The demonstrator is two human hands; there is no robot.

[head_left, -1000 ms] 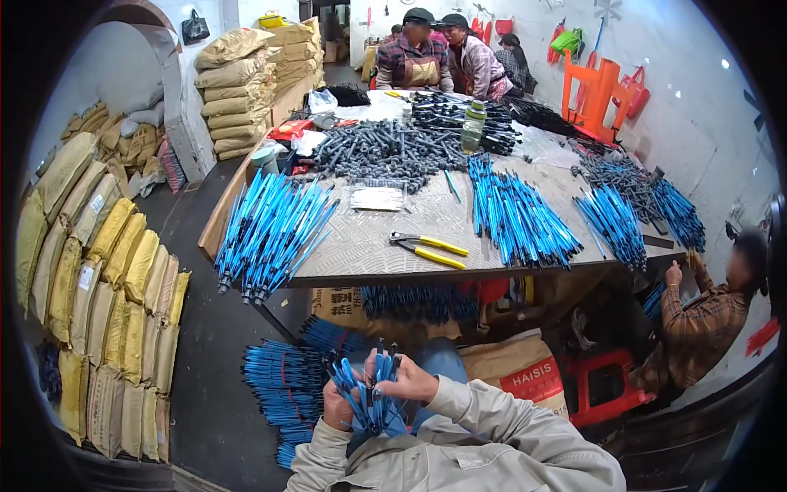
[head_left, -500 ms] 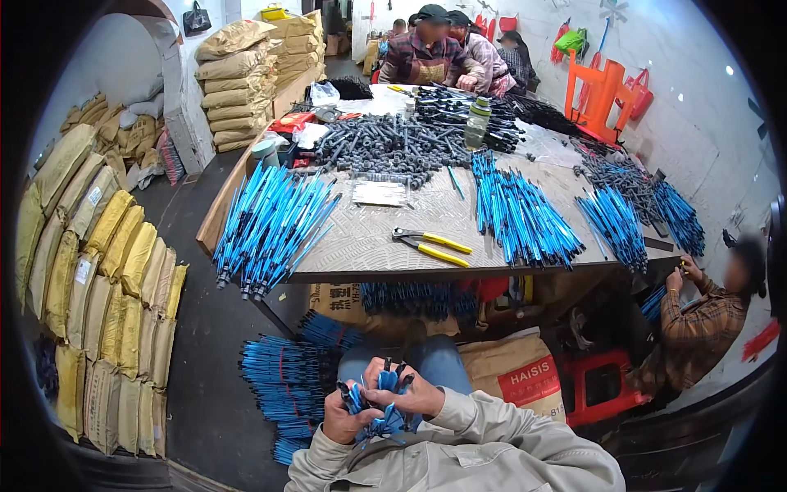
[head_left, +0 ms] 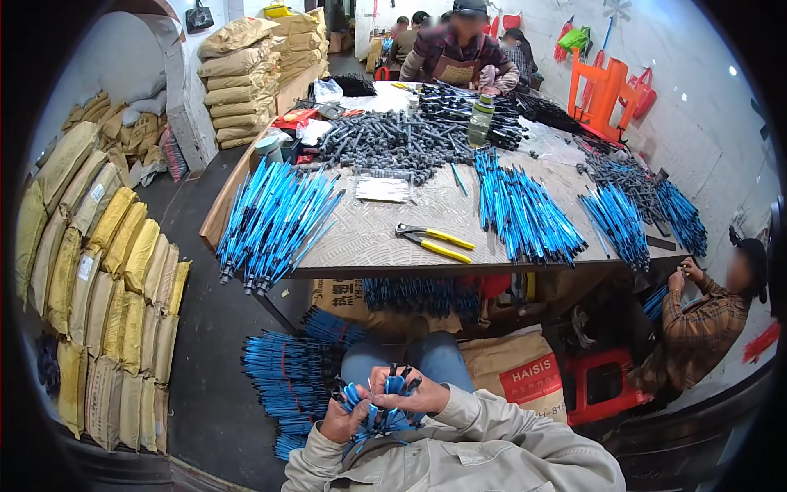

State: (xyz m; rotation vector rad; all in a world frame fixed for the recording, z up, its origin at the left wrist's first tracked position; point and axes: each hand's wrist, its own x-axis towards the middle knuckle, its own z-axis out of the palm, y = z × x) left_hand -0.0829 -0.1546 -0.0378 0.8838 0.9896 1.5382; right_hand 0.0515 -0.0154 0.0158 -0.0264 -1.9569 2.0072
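Your left hand point(head_left: 342, 421) and right hand point(head_left: 425, 397) are close together, above your lap, each with fingers curled closed around part of a bunch of blue rods point(head_left: 394, 421). Dark tips poke up past your fingers toward the table point(head_left: 352, 243); the long axes fan out, foreshortened, so their exact tilt you cannot tell.

Left hand point(head_left: 343, 421), right hand point(head_left: 425, 397): both slightly nearer the body.
Rods point(head_left: 387, 421): less blue length shows between the hands.
Aproned person point(head_left: 461, 59): now farther right.
Pale-shirted person: almost wholly hidden.
Background people point(head_left: 405, 47): more visible.
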